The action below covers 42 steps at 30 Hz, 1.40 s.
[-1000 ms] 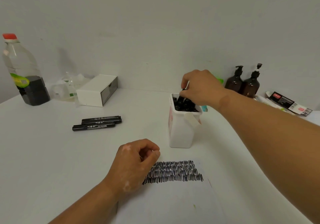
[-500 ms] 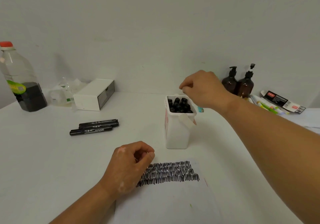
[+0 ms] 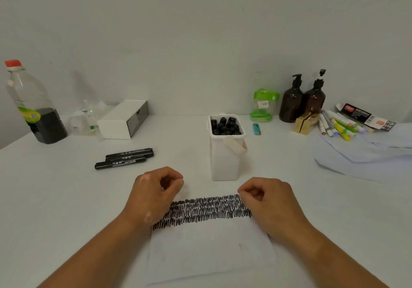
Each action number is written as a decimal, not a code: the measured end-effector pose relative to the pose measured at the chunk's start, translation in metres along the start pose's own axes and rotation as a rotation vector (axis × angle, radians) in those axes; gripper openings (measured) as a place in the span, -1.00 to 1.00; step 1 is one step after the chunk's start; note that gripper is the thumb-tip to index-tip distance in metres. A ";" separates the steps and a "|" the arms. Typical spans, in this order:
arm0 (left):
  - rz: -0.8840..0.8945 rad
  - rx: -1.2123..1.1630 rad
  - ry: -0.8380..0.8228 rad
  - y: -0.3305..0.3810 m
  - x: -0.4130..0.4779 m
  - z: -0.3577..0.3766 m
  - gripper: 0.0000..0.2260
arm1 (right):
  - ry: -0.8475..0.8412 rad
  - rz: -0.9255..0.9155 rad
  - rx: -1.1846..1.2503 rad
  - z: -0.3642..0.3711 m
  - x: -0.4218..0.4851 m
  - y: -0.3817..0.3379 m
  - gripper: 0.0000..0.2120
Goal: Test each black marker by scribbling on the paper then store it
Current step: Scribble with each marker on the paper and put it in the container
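Your view is softly, evenly lit, a little dim, with a grey-green cast. The bottle [image 3: 31, 105] throws a faint shadow rightward onto the wall [image 3: 200, 31]. Wide-angle distortion bows the table's [image 3: 66, 198] far edge. Lettering on the black markers [image 3: 124, 158] blurs beyond reading.

Paper [image 3: 211, 249] lies lower centre on the table [image 3: 55, 198]. The marker tub [image 3: 225, 160] stands just behind it, three loose markers [image 3: 124, 158] left of the tub, pump bottles [image 3: 303, 102] at upper right.
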State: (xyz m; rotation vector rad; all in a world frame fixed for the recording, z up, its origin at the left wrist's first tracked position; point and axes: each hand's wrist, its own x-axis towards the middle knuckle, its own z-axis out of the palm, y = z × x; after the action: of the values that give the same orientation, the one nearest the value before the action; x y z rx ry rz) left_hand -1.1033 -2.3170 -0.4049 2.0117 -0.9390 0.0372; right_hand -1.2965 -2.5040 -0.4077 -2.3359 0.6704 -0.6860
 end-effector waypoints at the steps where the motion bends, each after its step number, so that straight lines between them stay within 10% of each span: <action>1: -0.003 0.050 0.017 -0.005 0.004 -0.003 -0.93 | -0.012 -0.008 -0.009 0.003 -0.001 0.001 -0.83; 12: -0.090 0.879 0.026 -0.084 0.059 -0.074 -0.81 | 0.001 -0.062 0.002 0.007 -0.002 0.005 -0.81; 19: -0.151 1.001 -0.077 -0.090 0.070 -0.077 -0.80 | -0.018 -0.050 0.023 0.006 -0.003 0.005 -0.81; 42: 0.202 0.453 -0.108 -0.024 0.015 -0.014 -0.85 | -0.348 -0.164 -0.262 -0.016 -0.008 -0.004 -0.87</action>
State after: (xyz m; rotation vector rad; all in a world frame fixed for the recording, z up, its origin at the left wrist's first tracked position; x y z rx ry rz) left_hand -1.0733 -2.3077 -0.4079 2.3368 -1.2909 0.2766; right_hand -1.3110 -2.5028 -0.3968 -2.6848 0.4347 -0.2553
